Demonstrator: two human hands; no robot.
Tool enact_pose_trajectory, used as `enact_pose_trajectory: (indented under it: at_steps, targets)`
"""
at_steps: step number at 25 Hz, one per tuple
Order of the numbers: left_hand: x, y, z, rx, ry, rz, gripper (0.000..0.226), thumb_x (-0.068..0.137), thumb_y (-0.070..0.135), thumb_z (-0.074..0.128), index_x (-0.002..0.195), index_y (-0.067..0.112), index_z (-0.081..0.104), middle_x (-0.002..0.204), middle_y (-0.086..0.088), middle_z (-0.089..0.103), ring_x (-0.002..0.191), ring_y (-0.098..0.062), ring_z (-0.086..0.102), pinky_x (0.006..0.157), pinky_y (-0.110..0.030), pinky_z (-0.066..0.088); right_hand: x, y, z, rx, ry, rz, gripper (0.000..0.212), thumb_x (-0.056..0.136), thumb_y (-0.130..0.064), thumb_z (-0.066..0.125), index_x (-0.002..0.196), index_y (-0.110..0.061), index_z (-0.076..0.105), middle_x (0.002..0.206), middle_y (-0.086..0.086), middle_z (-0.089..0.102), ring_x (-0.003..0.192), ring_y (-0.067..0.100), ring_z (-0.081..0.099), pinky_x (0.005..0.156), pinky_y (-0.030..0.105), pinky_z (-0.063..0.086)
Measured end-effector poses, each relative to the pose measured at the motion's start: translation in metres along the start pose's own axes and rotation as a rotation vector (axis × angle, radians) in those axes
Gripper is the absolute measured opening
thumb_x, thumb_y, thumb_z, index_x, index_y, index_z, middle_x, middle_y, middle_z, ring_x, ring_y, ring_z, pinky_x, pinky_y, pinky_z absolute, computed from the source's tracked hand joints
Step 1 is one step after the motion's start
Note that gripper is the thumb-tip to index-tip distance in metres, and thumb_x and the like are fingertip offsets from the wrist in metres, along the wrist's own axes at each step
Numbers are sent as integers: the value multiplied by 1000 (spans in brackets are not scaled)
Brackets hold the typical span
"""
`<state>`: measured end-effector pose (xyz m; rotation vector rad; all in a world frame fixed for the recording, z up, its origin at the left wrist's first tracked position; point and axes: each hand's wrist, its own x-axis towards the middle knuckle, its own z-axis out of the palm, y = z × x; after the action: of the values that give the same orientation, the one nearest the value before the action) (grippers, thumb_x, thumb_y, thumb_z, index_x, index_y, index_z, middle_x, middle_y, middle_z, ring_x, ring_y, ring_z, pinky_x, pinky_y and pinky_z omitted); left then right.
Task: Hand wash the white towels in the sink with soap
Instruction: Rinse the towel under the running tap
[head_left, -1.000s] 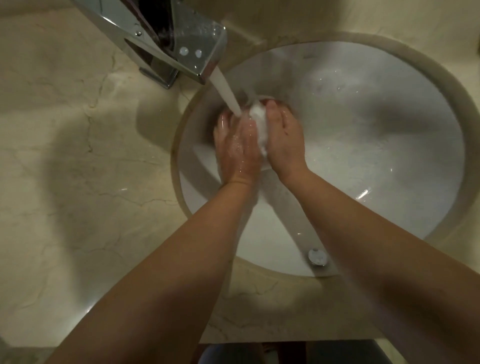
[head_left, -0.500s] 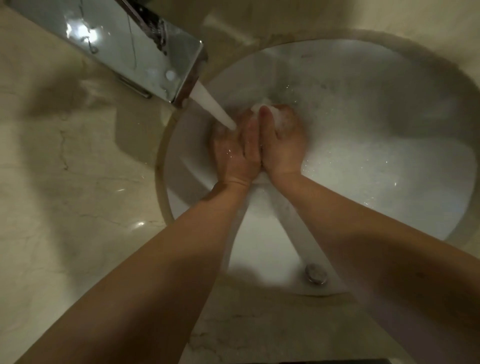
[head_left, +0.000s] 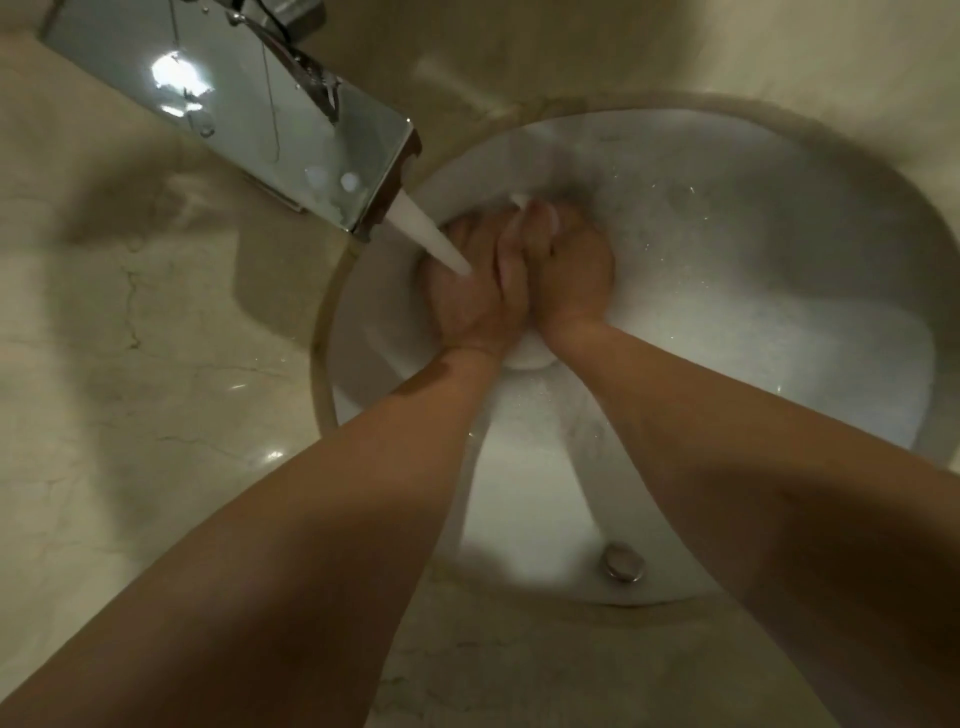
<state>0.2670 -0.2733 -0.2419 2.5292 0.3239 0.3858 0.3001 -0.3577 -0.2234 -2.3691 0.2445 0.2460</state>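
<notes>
Dim, warm light; glare on the chrome faucet (head_left: 249, 109), shadows across the counter (head_left: 130, 322), soft blur, wide-angle bending at edges

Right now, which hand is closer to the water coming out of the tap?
Left. The water stream lands on the back of the left hand; the right hand is pressed beside it, farther from the stream.

Two hands, the left hand (head_left: 475, 291) and the right hand (head_left: 569, 275), are in one sink (head_left: 753, 270). One white towel (head_left: 527, 353) shows between them; whether it is more than one cannot be told. There is one tap (head_left: 249, 114), one water stream (head_left: 428, 236), one drain plug (head_left: 622, 561) and one tabletop (head_left: 130, 364).
</notes>
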Motion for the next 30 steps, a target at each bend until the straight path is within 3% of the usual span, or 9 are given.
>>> enact_pose_trajectory:
  at_steps: [3,8,11,13,16,19,22,27,30]
  targets:
    - [-9,8,-6,-85,13,-180,44,95,34,41,111,5,69,107,-14,70,101,-33,64,91,-41,49,-4,0,-4,0,-60,-2,38,104,-37,37,102,-11,66,98,9,71,91,26,64,68,26,33]
    - [-37,31,-27,-231,54,-725,87,76,71,57,130,3,56,131,-12,59,126,-27,50,109,-25,30,-11,-2,-7,110,-102,8,42,100,-43,39,111,-14,67,104,2,71,96,20,64,75,26,43]
    - [-20,30,-34,-438,-87,-854,68,78,71,62,122,20,67,119,5,68,120,-10,58,104,-21,39,-14,-4,-9,199,-69,66,45,97,-46,38,105,-13,68,96,1,71,90,19,65,77,32,50]
    - [-17,27,-44,-588,-141,-824,48,84,63,64,111,23,69,105,13,69,110,-4,62,97,-18,43,-17,-5,-14,306,-55,117,36,101,-40,41,97,-13,64,88,-1,68,83,17,64,75,31,50]
    - [-23,20,-50,-645,-137,-714,50,90,62,55,121,25,64,116,10,65,114,-5,60,103,-24,43,-24,-8,-21,457,-44,124,25,102,-29,44,93,-14,61,87,1,65,77,10,60,70,26,47]
    - [-20,23,-56,-661,-96,-706,25,94,53,57,109,33,61,97,21,64,95,10,59,90,-18,46,-21,-18,-27,525,-34,96,15,93,-19,49,81,-17,58,96,4,59,77,7,55,71,23,44]
    - [-14,25,-69,-578,-2,-626,14,91,45,66,95,33,60,84,24,64,82,17,59,79,-9,43,-16,-31,-36,581,-133,41,26,85,-17,43,100,-21,65,103,-2,66,92,9,62,84,25,50]
    - [-9,31,-70,-509,57,-486,62,77,55,71,119,11,64,116,0,67,109,-10,61,102,-23,45,-19,-40,-43,605,-162,82,27,90,-33,49,93,-15,69,102,9,68,89,12,62,81,26,50]
    - [-20,29,-68,-602,-52,-532,46,79,59,61,105,21,66,109,-3,64,102,-15,60,100,-33,48,-26,-24,-39,527,-107,87,22,85,-41,60,88,-19,59,97,4,64,88,14,61,81,32,51]
